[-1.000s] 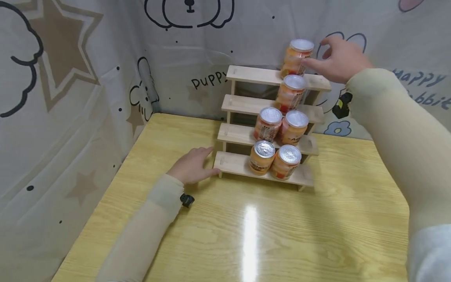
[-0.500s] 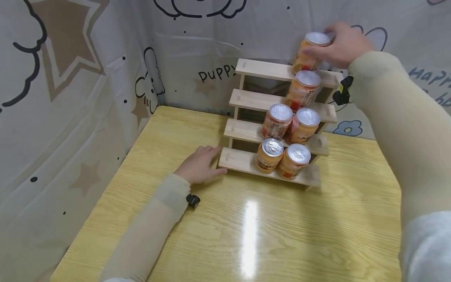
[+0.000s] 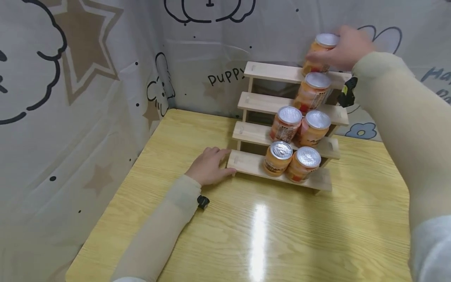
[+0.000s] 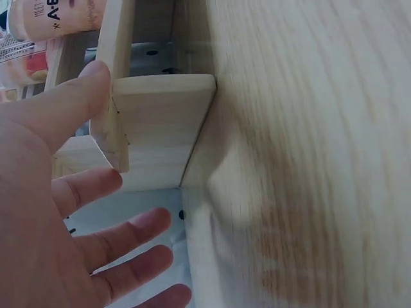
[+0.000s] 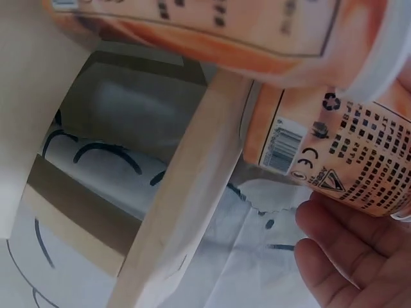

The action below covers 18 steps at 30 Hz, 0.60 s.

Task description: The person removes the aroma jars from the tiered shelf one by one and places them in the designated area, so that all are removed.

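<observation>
Backdrop: pale cloth (image 3: pixel 204 51) printed with stars, cartoon animals and lettering ("PUPPY" is readable), hanging behind and to the left.
Table: yellow wood-grain top (image 3: pixel 218 235), with a bright streak of reflected light.
Rack: four-step wooden stand (image 3: pixel 271 72) near the table's back edge.
Right hand: the person's right hand (image 3: pixel 352 47) grips the top can (image 3: pixel 322 46), thumb in front, fingers behind; its base appears to meet the top step, toward the right end.
Left hand: the left hand (image 3: pixel 210 166) has its fingers spread and extended, the thumb touching the lowest step's left end.
Other cans: one (image 3: pixel 311 96) on the next step down, two side by side (image 3: pixel 285 127) on the third, two more (image 3: pixel 277 160) on the lowest.
Wrist device: small and black (image 3: pixel 203 202), at the left cuff.
</observation>
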Each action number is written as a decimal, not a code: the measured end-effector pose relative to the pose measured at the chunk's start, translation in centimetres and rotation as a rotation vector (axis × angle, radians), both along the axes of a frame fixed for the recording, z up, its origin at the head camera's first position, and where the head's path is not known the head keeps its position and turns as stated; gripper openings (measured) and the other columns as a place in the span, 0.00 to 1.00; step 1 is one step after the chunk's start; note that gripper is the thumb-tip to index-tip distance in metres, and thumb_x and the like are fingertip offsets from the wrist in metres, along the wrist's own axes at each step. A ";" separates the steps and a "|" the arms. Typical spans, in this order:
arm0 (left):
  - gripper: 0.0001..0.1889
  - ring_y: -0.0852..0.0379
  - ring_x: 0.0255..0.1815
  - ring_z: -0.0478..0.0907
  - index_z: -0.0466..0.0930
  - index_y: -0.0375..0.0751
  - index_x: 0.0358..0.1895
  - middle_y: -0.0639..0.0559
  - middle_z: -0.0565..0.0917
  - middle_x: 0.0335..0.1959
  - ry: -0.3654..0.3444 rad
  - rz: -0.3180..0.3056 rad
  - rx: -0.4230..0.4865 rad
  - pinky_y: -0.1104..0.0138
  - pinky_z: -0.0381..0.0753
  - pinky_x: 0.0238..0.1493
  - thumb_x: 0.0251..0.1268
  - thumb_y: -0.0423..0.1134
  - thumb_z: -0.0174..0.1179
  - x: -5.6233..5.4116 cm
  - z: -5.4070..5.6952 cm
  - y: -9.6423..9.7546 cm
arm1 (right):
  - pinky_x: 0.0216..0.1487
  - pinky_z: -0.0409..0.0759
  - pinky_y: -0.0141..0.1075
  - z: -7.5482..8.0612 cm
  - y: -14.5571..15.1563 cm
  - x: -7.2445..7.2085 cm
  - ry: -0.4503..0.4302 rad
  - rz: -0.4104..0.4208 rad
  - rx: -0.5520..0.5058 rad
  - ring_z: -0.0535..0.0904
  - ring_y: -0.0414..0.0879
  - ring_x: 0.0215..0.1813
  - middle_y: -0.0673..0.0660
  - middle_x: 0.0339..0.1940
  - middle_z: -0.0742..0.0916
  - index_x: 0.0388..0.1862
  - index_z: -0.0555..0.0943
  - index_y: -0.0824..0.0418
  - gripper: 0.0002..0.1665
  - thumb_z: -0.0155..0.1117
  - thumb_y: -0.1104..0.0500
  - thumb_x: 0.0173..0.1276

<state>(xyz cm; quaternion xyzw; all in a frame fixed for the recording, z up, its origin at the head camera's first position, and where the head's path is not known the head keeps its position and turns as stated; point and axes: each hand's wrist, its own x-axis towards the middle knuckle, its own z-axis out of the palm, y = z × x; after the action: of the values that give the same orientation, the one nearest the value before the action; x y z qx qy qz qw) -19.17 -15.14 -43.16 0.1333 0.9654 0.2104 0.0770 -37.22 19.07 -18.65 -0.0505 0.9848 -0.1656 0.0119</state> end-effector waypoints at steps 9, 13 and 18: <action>0.42 0.48 0.65 0.68 0.62 0.59 0.78 0.48 0.74 0.68 -0.068 0.013 0.072 0.51 0.73 0.64 0.64 0.70 0.59 -0.6 0.2 -0.5 | 0.39 0.74 0.49 1.1 2.6 1.3 0.040 -0.066 0.051 0.66 0.69 0.57 0.75 0.65 0.69 0.76 0.57 0.71 0.63 0.58 0.24 0.62; 0.43 0.45 0.69 0.65 0.60 0.60 0.79 0.47 0.71 0.71 -0.090 0.024 0.096 0.48 0.70 0.67 0.63 0.71 0.59 -0.8 0.2 -1.4 | 0.39 0.73 0.51 1.3 4.1 2.4 0.038 -0.104 0.034 0.65 0.69 0.57 0.75 0.67 0.68 0.78 0.54 0.70 0.65 0.59 0.24 0.61; 0.43 0.45 0.67 0.65 0.59 0.59 0.79 0.47 0.73 0.68 -0.102 0.024 0.119 0.47 0.70 0.66 0.64 0.70 0.58 -0.9 0.3 -2.0 | 0.37 0.72 0.50 0.6 7.0 3.9 0.042 -0.125 0.023 0.68 0.67 0.52 0.75 0.63 0.71 0.76 0.58 0.73 0.65 0.60 0.24 0.62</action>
<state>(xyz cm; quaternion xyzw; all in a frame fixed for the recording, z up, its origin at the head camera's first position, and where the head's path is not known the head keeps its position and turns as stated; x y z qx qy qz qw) -20.10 -17.11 -42.90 0.1154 0.9475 0.2748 0.1157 -33.35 26.08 -18.06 0.0079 0.9879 -0.1537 -0.0184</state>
